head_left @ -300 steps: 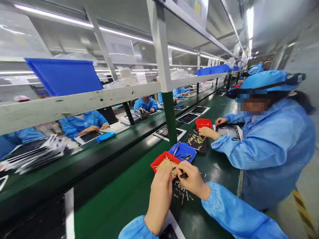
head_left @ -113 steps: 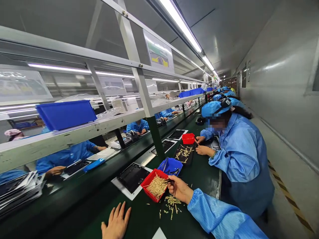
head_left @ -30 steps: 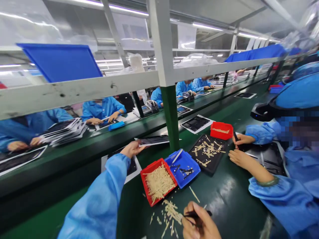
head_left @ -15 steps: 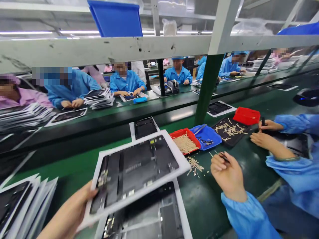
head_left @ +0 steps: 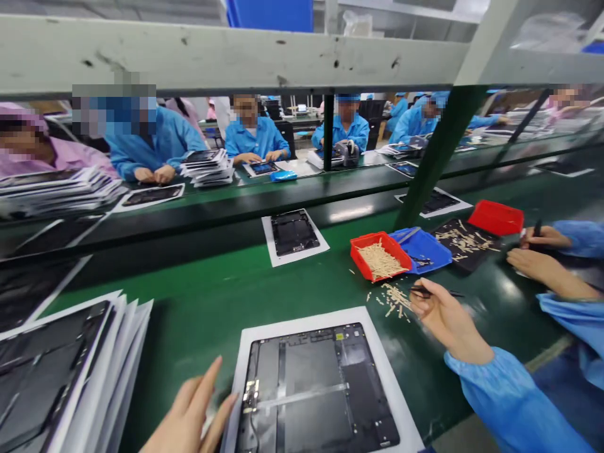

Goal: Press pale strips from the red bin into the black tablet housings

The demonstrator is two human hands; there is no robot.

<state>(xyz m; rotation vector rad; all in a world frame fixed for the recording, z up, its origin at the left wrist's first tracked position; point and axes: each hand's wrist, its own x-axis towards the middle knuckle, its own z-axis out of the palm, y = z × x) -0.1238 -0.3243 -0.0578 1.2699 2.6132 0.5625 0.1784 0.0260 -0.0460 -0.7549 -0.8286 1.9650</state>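
An opened tablet point(head_left: 321, 358), its dark inside and gold connectors showing, lies in a white sheet-like surround point(head_left: 271, 325) at the bottom centre. Beside its left edge is my left hand point(head_left: 189, 409), fingers stretched apart. Whether the thumb touches the white edge I cannot tell. My right hand point(head_left: 443, 314), in a blue sleeve, pinches a thin dark tool point(head_left: 421, 291), apparently tweezers, above the green bench. Just left of that hand, small beige strips point(head_left: 395, 299) lie scattered. Behind them a red tray point(head_left: 357, 257) holds many more, touching a blue tray point(head_left: 436, 255) with dark bits inside.
At left stands a stack of similar tablets point(head_left: 51, 371) with white sheets. Another tablet point(head_left: 295, 233) lies farther back. A slanted green post point(head_left: 436, 157) rises behind the trays. A co-worker's hands point(head_left: 542, 264) are at right, near a dark mat point(head_left: 484, 242) and red lid-like tray point(head_left: 497, 217).
The tablet my left hand held up is out of it; where it went is unclear. The one beneath is uncovered. My left hand has opened. The view has shifted left.
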